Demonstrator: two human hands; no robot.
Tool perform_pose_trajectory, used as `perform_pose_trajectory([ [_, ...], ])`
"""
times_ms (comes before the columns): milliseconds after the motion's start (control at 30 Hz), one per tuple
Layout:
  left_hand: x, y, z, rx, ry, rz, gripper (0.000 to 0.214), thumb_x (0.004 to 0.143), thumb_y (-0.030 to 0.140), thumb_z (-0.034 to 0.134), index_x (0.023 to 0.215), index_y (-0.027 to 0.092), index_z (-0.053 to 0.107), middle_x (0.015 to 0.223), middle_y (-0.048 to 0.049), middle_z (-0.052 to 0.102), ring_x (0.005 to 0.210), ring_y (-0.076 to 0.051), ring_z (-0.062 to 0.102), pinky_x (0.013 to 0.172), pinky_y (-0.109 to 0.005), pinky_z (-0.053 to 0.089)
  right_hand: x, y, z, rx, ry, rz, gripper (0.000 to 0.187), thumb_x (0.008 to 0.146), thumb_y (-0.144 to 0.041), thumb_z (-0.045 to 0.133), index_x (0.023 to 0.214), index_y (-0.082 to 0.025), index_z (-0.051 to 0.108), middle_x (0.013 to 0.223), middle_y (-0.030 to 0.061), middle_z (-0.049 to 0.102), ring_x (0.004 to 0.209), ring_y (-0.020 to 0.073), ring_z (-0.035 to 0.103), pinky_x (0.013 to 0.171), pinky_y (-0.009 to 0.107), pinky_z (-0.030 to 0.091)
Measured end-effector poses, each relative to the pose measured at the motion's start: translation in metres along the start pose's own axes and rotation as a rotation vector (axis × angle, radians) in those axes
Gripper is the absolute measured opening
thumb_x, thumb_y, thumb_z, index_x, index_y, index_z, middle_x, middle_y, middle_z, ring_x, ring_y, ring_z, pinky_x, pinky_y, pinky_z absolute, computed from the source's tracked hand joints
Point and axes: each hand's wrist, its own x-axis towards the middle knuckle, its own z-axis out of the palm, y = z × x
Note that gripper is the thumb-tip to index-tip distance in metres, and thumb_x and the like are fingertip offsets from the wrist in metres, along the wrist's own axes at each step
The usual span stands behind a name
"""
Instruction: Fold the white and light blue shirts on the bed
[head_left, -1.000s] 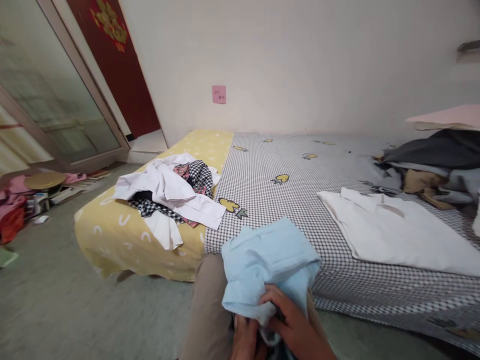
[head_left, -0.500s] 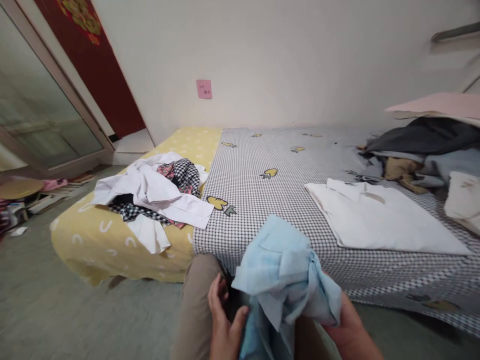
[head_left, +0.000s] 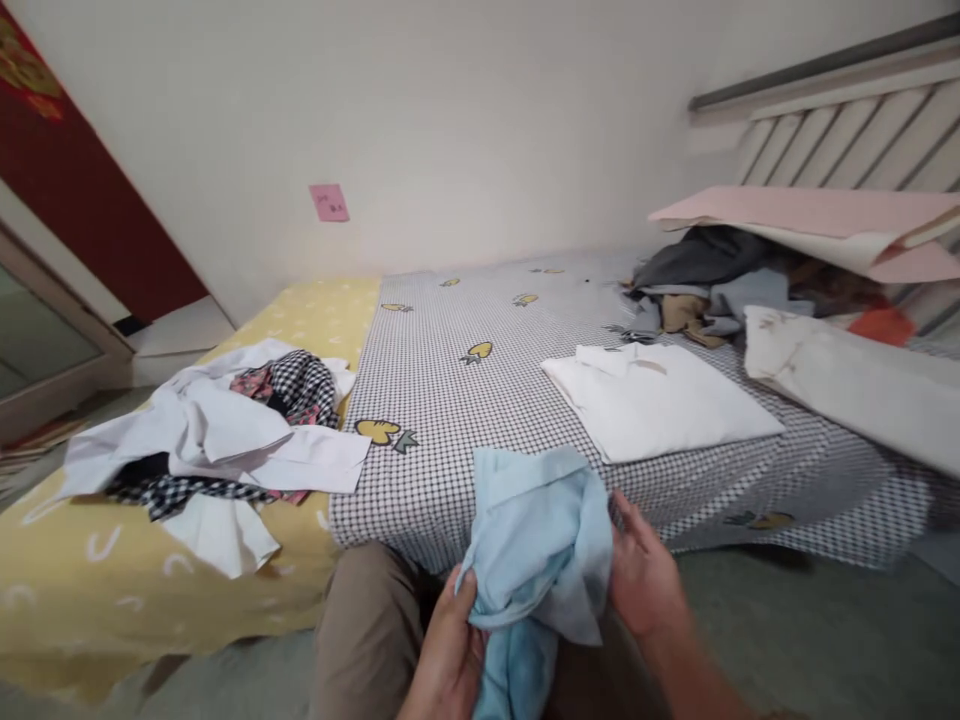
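Clock is from the seated person, 12 toward the wall.

Blue cloth [head_left: 536, 540] is up at 6, over the lap, just off the near edge of the bed [head_left: 435, 400]. It's bunched: upper part gathered in a loose roll, a tail hanging down by the trousered knee [head_left: 375, 620]. No flat shape to it yet.

Left hand [head_left: 450, 640], at the cloth's 8, is gripping its edge, thumb on top. Right hand [head_left: 649, 570], at the cloth's 3 to 4, has fingers extended, lying against the side, not closed round it. Can't see whether the fingertips behind catch anything.

Status, my read: one white shirt [head_left: 667, 400] at 1 to 2 looks done, laid flat and squared, collar toward the wall. Blue one is in progress, nowhere near neat. Loose heap [head_left: 217, 420] at 10, white over black check, is untidy, so looks not done. Dark pile [head_left: 697, 260] at 1, partly under a pink sheet [head_left: 810, 210], is jumbled; can't tell its status.
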Motion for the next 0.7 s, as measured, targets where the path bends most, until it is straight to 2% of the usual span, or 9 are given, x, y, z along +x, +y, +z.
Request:
perform_pose_trajectory([
  [67,0.001,-0.001,-0.004,-0.132,0.06,-0.009,0.041,0.085,0.018,0.069,0.125,0.024,0.068,0.109,-0.0066,0.079,0.095,-0.018,0.074,0.094,-0.029,0.056,-0.003,-0.002,-0.009,0.002,0.082,-0.045,0.061,0.082,-0.046,0.07,0.138,-0.04,0.049,0.122,-0.0015,0.073,0.11,0.0216,0.07,0.098,0.046,0.056],
  [133,0.001,0.004,-0.007,-0.202,0.091,0.006,0.041,0.089,0.015,0.063,0.127,0.029,0.067,0.112,-0.0046,0.079,0.095,-0.015,0.075,0.09,-0.024,0.057,-0.007,-0.005,-0.015,-0.069,0.133,-0.068,0.07,0.079,-0.047,0.076,0.141,-0.041,0.046,0.12,-0.0036,0.074,0.105,0.0199,0.071,0.094,0.041,0.058],
  [233,0.0,0.012,-0.012,-0.217,0.078,-0.014,0.035,0.091,0.019,0.061,0.123,0.032,0.07,0.117,-0.0037,0.077,0.101,-0.017,0.074,0.092,-0.026,0.059,-0.018,-0.008,-0.015,-0.18,0.11,0.038,0.075,0.075,-0.054,0.079,0.141,-0.039,0.048,0.122,-0.0017,0.074,0.102,0.021,0.072,0.087,0.038,0.058],
  [333,0.002,0.012,-0.018,-0.192,0.051,-0.047,0.031,0.09,0.022,0.062,0.118,0.029,0.073,0.121,-0.0058,0.076,0.114,-0.022,0.07,0.101,-0.033,0.056,-0.031,-0.002,-0.012,-0.22,0.04,0.163,0.066,0.074,-0.055,0.079,0.133,-0.034,0.059,0.12,0.0019,0.075,0.102,0.025,0.072,0.086,0.04,0.057],
  [400,0.003,0.009,-0.023,-0.15,0.042,-0.047,0.031,0.088,0.024,0.065,0.117,0.027,0.073,0.125,-0.0069,0.074,0.123,-0.024,0.065,0.107,-0.036,0.053,-0.04,0.008,-0.015,-0.253,-0.005,0.267,0.052,0.073,-0.057,0.078,0.115,-0.027,0.07,0.107,0.005,0.078,0.097,0.0281,0.072,0.085,0.042,0.055],
  [467,0.002,0.006,-0.026,-0.1,0.049,-0.034,0.034,0.085,0.027,0.068,0.119,0.025,0.073,0.127,-0.0074,0.073,0.127,-0.026,0.063,0.11,-0.038,0.05,-0.046,0.019,-0.02,-0.269,-0.023,0.333,0.037,0.07,-0.055,0.079,0.092,-0.026,0.075,0.089,0.0035,0.079,0.087,0.0291,0.073,0.08,0.042,0.055],
  [533,0.0,0.007,-0.03,-0.045,0.076,-0.013,0.039,0.083,0.029,0.07,0.122,0.024,0.071,0.127,-0.0083,0.073,0.126,-0.028,0.063,0.11,-0.042,0.051,-0.049,0.024,-0.023,-0.265,-0.016,0.285,0.026,0.065,-0.049,0.083,0.075,-0.028,0.071,0.073,-0.0013,0.076,0.076,0.0263,0.071,0.072,0.037,0.053],
  [600,-0.004,0.018,-0.032,0.008,0.122,0.015,0.041,0.08,0.032,0.071,0.12,0.027,0.072,0.124,-0.0083,0.075,0.124,-0.031,0.064,0.104,-0.044,0.056,-0.048,0.018,-0.016,-0.261,-0.026,0.163,0.029,0.06,-0.046,0.087,0.067,-0.026,0.067,0.064,-0.0044,0.069,0.067,0.0211,0.066,0.064,0.031,0.049],
  [700,-0.013,0.061,-0.028,0.103,0.161,0.124,0.035,0.077,0.031,0.074,0.112,0.036,0.075,0.119,-0.0038,0.077,0.12,-0.031,0.067,0.093,-0.043,0.062,-0.044,-0.007,0.016,-0.29,-0.109,0.034,0.039,0.056,-0.047,0.091,0.069,-0.022,0.065,0.063,-0.005,0.065,0.062,0.0153,0.059,0.061,0.026,0.044],
])
